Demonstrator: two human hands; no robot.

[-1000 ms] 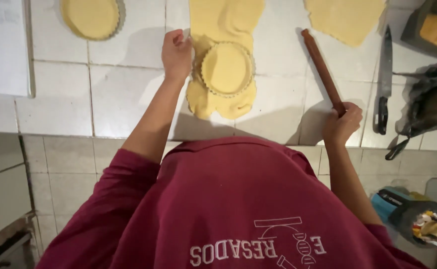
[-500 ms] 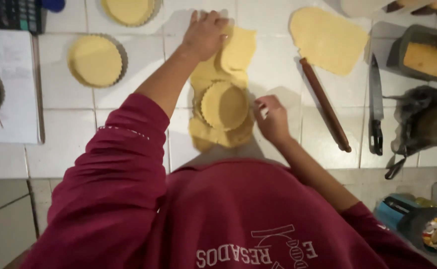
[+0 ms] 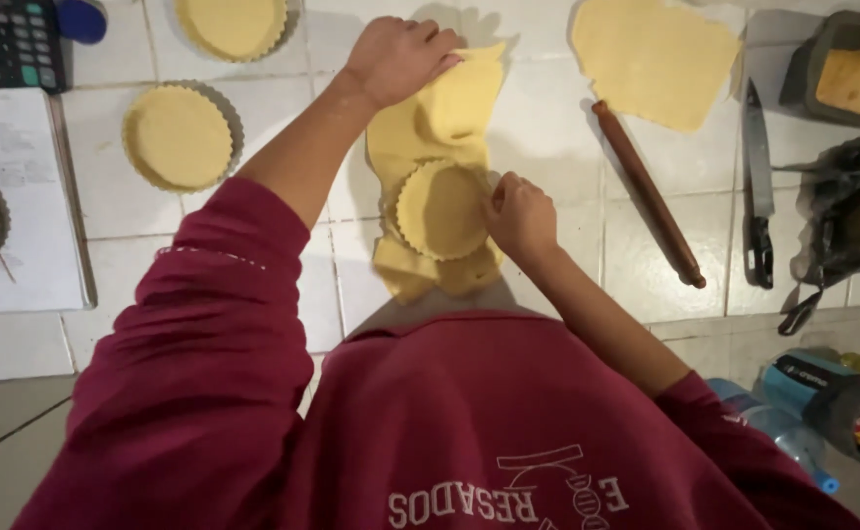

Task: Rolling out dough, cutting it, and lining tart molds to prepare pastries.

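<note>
A person's left hand (image 3: pixel 395 59) pinches the far end of a pale dough sheet (image 3: pixel 454 103), fingers clamped on it and lifting it at twelve o'clock, while the right hand (image 3: pixel 520 218), fingers curled together, presses the dough against the rim of a small fluted tart tin (image 3: pixel 442 209) at the centre of the white tiled worktop (image 3: pixel 567 147). Judged from this, the lining goes best if the raised sheet is kept slack and the rim pressed evenly all round. At nine o'clock lies a lined tin (image 3: pixel 179 136); at three o'clock, a wooden rolling pin (image 3: pixel 649 194) and a knife (image 3: pixel 758 191). The right fingertips are hidden behind the knuckles, and the tin's near edge is buried under overhanging dough.
</note>
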